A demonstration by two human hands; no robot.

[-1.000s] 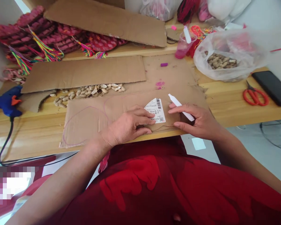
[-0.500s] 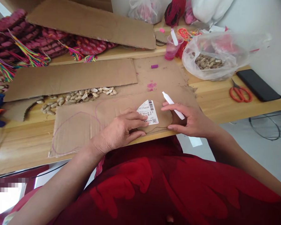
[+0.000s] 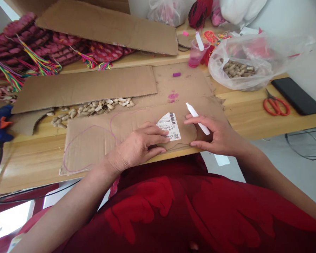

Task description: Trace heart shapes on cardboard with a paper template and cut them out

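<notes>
My left hand (image 3: 144, 140) lies flat, fingers stretched out, over a small cut cardboard piece (image 3: 185, 128) that bears a white printed label (image 3: 171, 128). The piece rests on a longer cardboard sheet (image 3: 94, 151) marked with curved purple outlines. A white marker pen (image 3: 198, 119) is held in my right hand (image 3: 213, 135), its tip pointing up and away from me. The thumb and fingers of that hand touch the right edge of the cut piece. A purple marker cap (image 3: 176, 74) lies farther back on the cardboard.
Peanuts (image 3: 94, 107) lie beside a cardboard strip (image 3: 89, 84). To the right are a plastic bag of peanuts (image 3: 239, 68), orange-handled scissors (image 3: 276, 103) and a black phone (image 3: 297, 95). A pink-stained cup (image 3: 196, 54) stands behind; a blue corded tool (image 3: 1, 123) sits left.
The view has shifted slightly, so everything sits a little farther right in it. Both hands, the marker and the cardboard piece hold nearly the same places relative to one another.
</notes>
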